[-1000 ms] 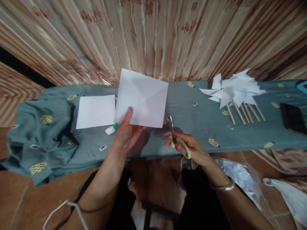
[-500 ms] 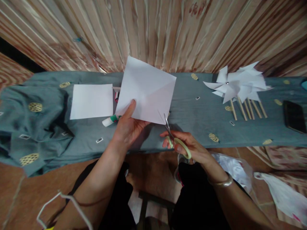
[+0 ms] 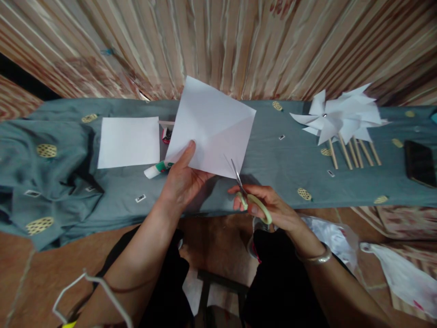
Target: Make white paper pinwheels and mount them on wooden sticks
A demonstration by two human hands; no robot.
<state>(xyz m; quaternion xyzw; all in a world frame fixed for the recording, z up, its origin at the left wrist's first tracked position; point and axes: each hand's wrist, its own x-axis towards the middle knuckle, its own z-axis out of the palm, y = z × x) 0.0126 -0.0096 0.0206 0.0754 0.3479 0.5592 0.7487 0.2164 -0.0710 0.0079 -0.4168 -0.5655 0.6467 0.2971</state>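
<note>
My left hand [image 3: 184, 182] grips a white sheet of paper [image 3: 211, 125] by its lower left edge, thumb on top and fingers beneath. Faint crease lines run across the sheet, which is held tilted above the cloth. In my right hand [image 3: 266, 205] is a pair of scissors [image 3: 258, 207] with pale green handles. Its blades are parted at the paper's lower right corner, one on either side of the edge. Left of the held sheet lies more white paper [image 3: 129, 142], with a glue stick [image 3: 159, 168] beside my left wrist.
A grey-green cloth with pineapple prints [image 3: 266, 150] covers the long table. Several white paper pinwheels [image 3: 344, 116] on sticks lie at the right, near a dark phone [image 3: 419, 163]. A small red and black item [image 3: 166, 135] shows behind the held sheet. Plastic bags [image 3: 399, 273] rest on the floor.
The held sheet has shifted very slightly right, and the scissor blades stay at its lower corner. The whole view has moved a little.
</note>
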